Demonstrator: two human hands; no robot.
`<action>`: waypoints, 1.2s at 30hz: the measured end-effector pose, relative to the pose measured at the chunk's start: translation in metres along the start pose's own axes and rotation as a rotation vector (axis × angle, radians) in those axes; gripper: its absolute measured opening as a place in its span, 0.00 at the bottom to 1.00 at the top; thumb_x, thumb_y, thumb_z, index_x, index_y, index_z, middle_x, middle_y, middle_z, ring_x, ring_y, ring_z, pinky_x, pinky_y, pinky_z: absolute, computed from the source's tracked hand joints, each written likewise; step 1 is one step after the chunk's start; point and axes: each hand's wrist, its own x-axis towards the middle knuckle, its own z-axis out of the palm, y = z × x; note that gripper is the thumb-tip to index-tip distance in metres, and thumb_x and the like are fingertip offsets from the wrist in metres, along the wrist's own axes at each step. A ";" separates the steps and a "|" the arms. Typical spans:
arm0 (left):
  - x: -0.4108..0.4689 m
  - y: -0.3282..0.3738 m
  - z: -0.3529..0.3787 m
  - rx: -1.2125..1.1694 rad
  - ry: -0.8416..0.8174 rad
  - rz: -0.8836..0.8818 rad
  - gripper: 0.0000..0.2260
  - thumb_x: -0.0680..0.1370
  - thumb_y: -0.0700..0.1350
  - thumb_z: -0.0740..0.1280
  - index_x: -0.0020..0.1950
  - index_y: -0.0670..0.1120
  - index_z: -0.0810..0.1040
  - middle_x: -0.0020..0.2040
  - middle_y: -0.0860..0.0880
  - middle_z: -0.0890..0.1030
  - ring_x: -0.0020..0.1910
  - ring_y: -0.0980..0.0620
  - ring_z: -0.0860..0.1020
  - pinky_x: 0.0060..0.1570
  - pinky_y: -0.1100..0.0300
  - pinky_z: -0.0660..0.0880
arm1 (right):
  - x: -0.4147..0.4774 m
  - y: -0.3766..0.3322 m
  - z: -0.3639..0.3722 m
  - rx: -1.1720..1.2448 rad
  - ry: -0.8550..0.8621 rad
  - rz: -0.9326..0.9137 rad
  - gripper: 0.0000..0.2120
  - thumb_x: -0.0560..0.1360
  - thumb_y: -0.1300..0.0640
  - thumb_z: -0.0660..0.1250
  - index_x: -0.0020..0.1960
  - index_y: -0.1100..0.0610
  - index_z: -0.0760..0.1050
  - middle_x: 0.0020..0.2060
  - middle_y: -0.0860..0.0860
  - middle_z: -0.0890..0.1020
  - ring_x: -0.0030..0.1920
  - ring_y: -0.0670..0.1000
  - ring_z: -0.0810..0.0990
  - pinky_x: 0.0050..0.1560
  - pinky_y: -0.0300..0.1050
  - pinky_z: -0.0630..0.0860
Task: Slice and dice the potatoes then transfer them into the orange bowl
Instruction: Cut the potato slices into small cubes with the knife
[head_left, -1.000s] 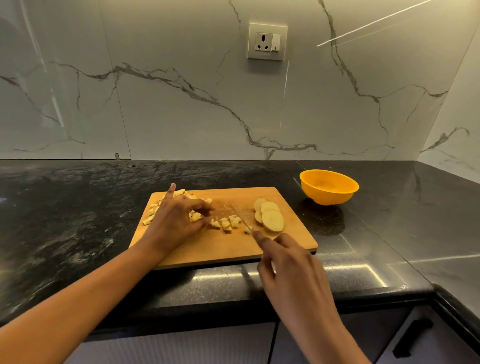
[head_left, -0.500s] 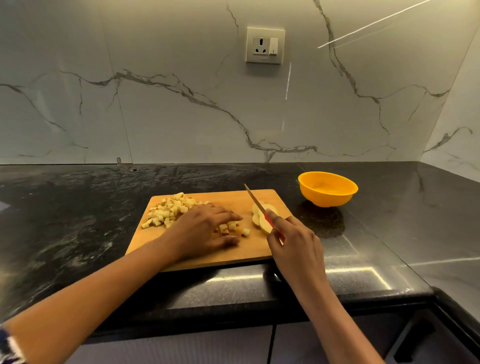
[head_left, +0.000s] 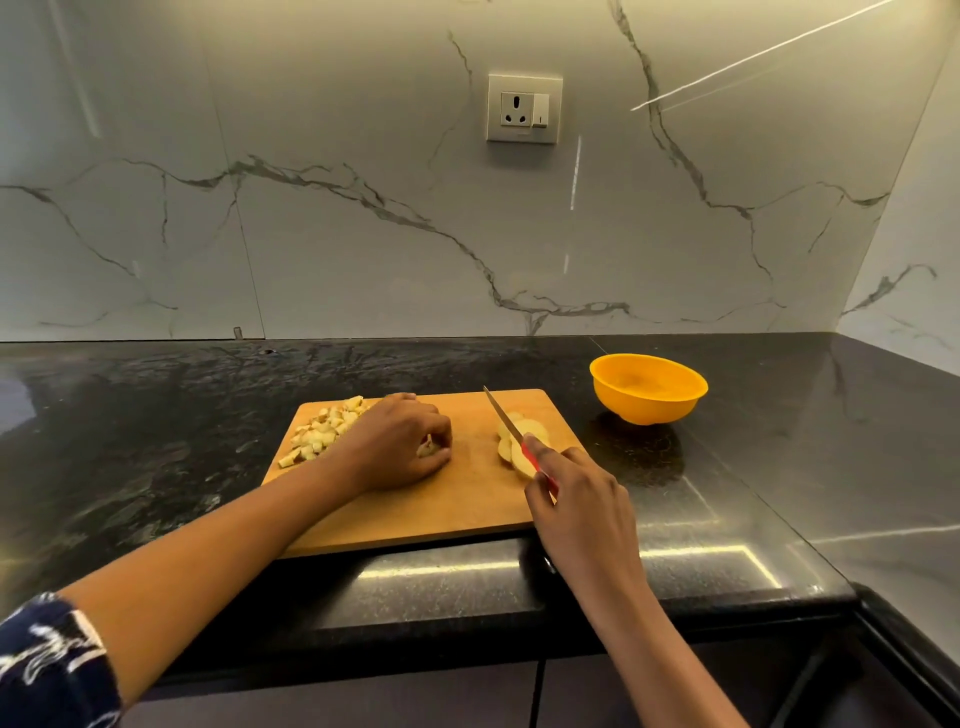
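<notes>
A wooden cutting board lies on the black counter. A heap of diced potato sits at its far left corner. My left hand is cupped on the board beside the heap, fingers curled round a few potato cubes. Round potato slices lie on the board's right side. My right hand grips a red-handled knife, its blade pointing away over the slices. The orange bowl stands to the right of the board and looks empty.
The dark stone counter runs left and right and turns a corner at the far right. A marble wall with a socket stands behind. The counter's front edge is just below the board.
My left hand has gathered the loose cubes from the board's middle and curled round them. The knife lifted off the board and now hovers over the slices.
</notes>
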 end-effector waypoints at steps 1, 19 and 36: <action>-0.003 -0.004 -0.002 0.011 -0.002 -0.007 0.08 0.77 0.50 0.65 0.52 0.49 0.80 0.48 0.53 0.81 0.44 0.59 0.75 0.65 0.63 0.61 | 0.000 0.000 0.000 -0.003 0.000 -0.001 0.23 0.80 0.51 0.59 0.74 0.43 0.61 0.48 0.44 0.74 0.49 0.45 0.74 0.46 0.38 0.68; -0.040 -0.030 -0.020 -0.109 0.153 0.019 0.22 0.74 0.64 0.57 0.56 0.52 0.80 0.54 0.54 0.80 0.53 0.58 0.75 0.55 0.63 0.69 | 0.001 -0.003 -0.001 -0.030 -0.030 0.004 0.22 0.81 0.51 0.58 0.74 0.43 0.61 0.44 0.45 0.72 0.43 0.45 0.73 0.42 0.38 0.68; -0.018 -0.063 -0.017 0.208 0.124 0.013 0.07 0.74 0.54 0.68 0.44 0.53 0.82 0.54 0.54 0.82 0.54 0.51 0.78 0.64 0.43 0.63 | 0.000 -0.001 -0.001 -0.026 -0.038 0.005 0.23 0.81 0.51 0.58 0.74 0.43 0.61 0.44 0.44 0.70 0.44 0.45 0.72 0.43 0.39 0.67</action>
